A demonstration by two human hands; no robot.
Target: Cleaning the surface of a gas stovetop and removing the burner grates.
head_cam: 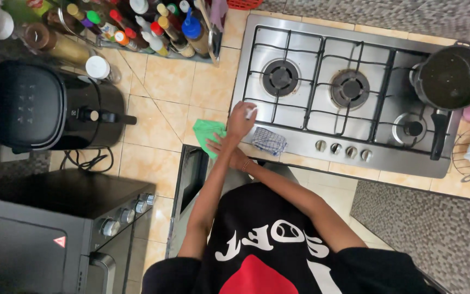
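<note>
Right, started at the far left: spotted a black countertop oven (55, 234) low in the corner and a black air fryer (44, 106) above it on the tiled desk (164, 81). Passed a rack of sauce bottles (137, 24) along the top edge. Moved in to the action, arms crossed over each other. Found the right hand (221, 146) reaching across onto a green cloth (206, 130) at the desk's front edge, just beside the hob's left corner; could not tell whether those fingers gripped the cloth or only pressed on it. Saw the left hand (240, 117) just past it, over the hob's near-left corner, fingers closed on a small white thing (251, 112), too small to identify. Noted a blue checked cloth (269, 140) lying bunched on the steel, close to that hand but untouched. Judged the work as early going, confined to that one corner. Swept right over the steel hob (300, 122): grates all in place, knobs (344, 149) in a row, a dark pot (451, 76) on the far-right burner, none of it near either cloth.
</note>
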